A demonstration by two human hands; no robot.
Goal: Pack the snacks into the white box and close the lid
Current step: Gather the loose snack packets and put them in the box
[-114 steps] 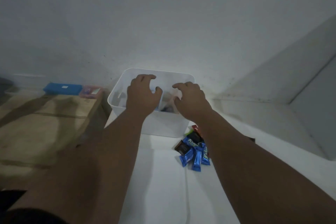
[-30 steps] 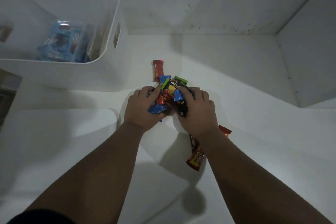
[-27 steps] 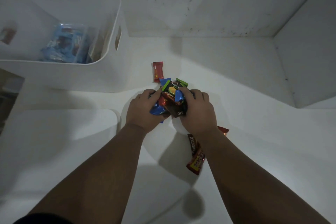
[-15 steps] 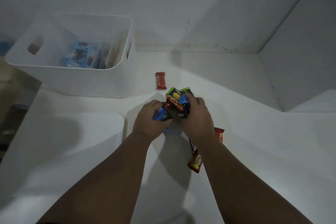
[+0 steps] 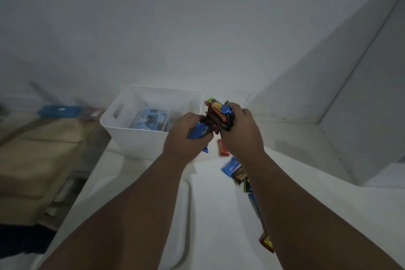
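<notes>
The open white box (image 5: 140, 138) stands on the white table with blue snack packs (image 5: 151, 119) inside. My left hand (image 5: 186, 138) and my right hand (image 5: 241, 131) together grip a bundle of snack bars (image 5: 217, 114), lifted off the table at the box's near right corner. The left hand holds a blue wrapper, the right holds red, green and dark ones. A red bar (image 5: 223, 148) lies on the table under the hands. Several more snacks (image 5: 235, 171) lie beside my right forearm, partly hidden by it. The flat white lid (image 5: 184, 215) lies on the table under my left forearm.
A wooden surface (image 5: 39, 155) sits lower on the left, with a blue case (image 5: 59, 110) at its far end. A white wall runs behind the box, and a white block (image 5: 350, 116) rises on the right.
Both hands have lifted the bundle of snacks off the table and carried it up and left, to the box's right corner. Some snacks stayed on the table.
</notes>
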